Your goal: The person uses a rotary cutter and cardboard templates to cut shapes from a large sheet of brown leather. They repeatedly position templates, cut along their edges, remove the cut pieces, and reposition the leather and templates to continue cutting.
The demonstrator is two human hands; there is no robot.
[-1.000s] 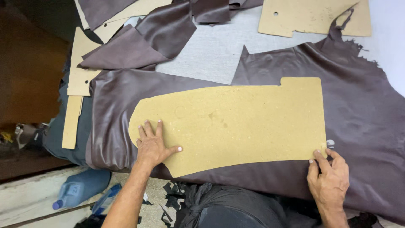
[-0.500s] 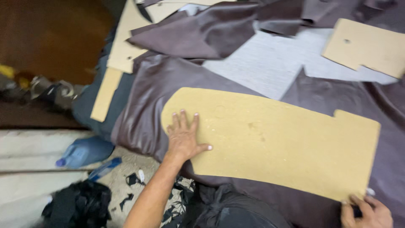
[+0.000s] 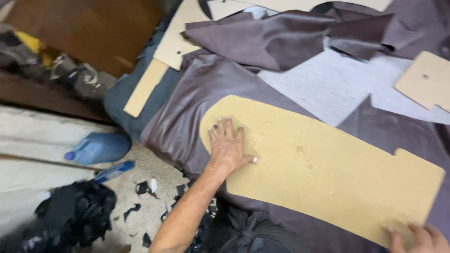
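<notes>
My left hand [image 3: 228,147]: bare, no glove, no ring or watch on what shows. Forearm bare all the way down to the frame edge, no sleeve in view. Nails short; thumbnail catches the light, looks pale. Forearm lean, slight hair, picture a bit blurred so no finer detail. My right hand [image 3: 419,238]: only knuckles and fingertips show at the bottom corner, also bare, no glove. Wrist cut off by the frame.
</notes>
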